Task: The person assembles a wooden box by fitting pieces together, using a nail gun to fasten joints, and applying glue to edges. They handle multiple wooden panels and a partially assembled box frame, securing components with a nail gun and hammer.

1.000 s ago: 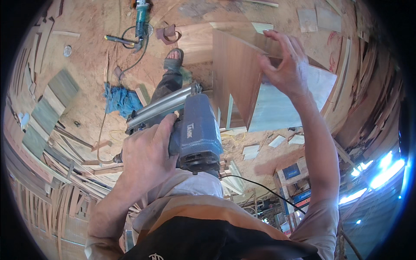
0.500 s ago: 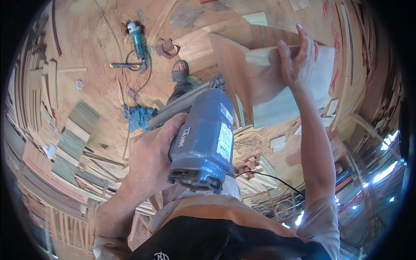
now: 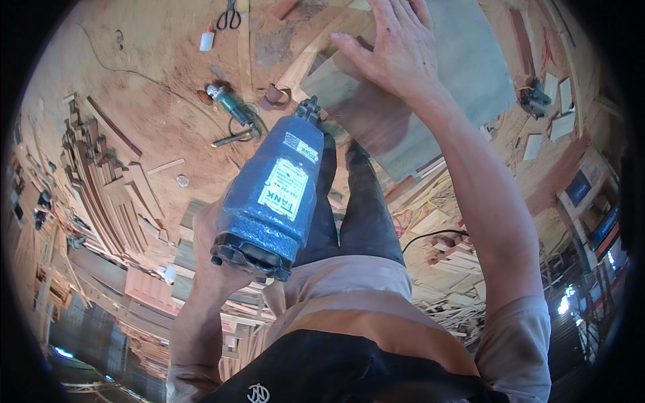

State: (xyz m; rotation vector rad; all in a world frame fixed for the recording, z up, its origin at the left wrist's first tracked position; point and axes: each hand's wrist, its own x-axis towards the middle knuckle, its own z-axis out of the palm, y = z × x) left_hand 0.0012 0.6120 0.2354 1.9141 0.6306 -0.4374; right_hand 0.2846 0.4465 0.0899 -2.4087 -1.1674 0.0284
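Item: blue power tool (image 3: 272, 195), gripped in our left hand (image 3: 218, 265), long axis pointing up-right toward the wooden board (image 3: 430, 87). Our right hand (image 3: 400, 50), fingers spread, rests flat on the board, seemingly just beyond the tool's nose.

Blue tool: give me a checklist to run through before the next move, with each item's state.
1. Left hand grips the blue tool: ok.
2. Right hand flat on the board: ok.
3. Tool nose touching the board: cannot tell, its tip is hidden.
4. Right fingers clear of the nose: ok, apart but close.
5. Legs out from under the work: not ok, directly below the tool.
6. Floor around free of trip hazards: not ok, a green grinder and its cord lie nearby.
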